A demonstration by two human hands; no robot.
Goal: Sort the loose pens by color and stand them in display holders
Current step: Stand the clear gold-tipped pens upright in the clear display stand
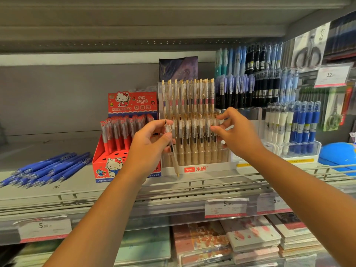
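Note:
My left hand [152, 143] grips a clear beige pen with a gold clip [172, 149], tip down, in front of the white hesu display holder [200, 169]. That holder is packed with several matching beige pens [192, 112] standing in two tiers. My right hand [234, 132] hovers at the holder's right side, thumb and forefinger curled near the front-row pens; whether it pinches one is unclear. A pile of loose blue pens [48, 169] lies flat on the shelf at the left. The red Hello Kitty holder [115, 162] stands between, with red pens [123, 130] in its back rows.
At the right a clear holder [300, 149] carries white and blue pens, with dark and light-blue pens [256, 83] racked behind. A wire rail [192, 186] runs along the shelf front above price tags [226, 208]. Notebooks [240, 239] fill the shelf below. A blue round object [337, 153] sits far right.

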